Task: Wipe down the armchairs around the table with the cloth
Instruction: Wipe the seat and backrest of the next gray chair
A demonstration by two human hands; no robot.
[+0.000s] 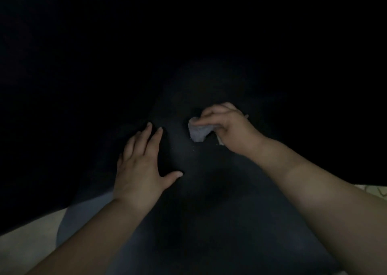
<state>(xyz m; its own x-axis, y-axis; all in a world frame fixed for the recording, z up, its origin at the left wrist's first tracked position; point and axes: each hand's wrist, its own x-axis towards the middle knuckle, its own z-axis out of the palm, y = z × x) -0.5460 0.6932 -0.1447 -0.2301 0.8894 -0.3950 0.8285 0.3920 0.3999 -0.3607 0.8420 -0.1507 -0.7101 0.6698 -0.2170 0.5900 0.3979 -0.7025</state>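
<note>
Dark blue-grey cushion, soft-looking, most likely the seat of an armchair, though too dim up top to tell the back or arms of it.

Pale cloth bunched small, pinched in the right hand. Fingers curled over the top of it, thumb tucked under, cloth poking out on the left side. Bunched up like that probably to make a firm pad for rubbing. Pressed down on the far part of the seat, or just above it; hard to say which in this light.

Left hand flat on the cushion, fingers straight and spread, thumb stuck out to the right, holding nothing. Resting there most likely to prop up the body while leaning in, or to keep the cushion from sliding under the rubbing.

Both forearms bare, reaching forward and down from the bottom corners. Right wrist bent, knuckles up. Left wrist straight, palm down. Hands near each other, not touching, a bit of dark seat between them.

Tiny pale specks on the fabric just below the cloth, maybe crumbs or lint. Light floor showing at the bottom left, beside the seat edge.

Wiping seems under way on this one seat. No table or other chairs showing.
</note>
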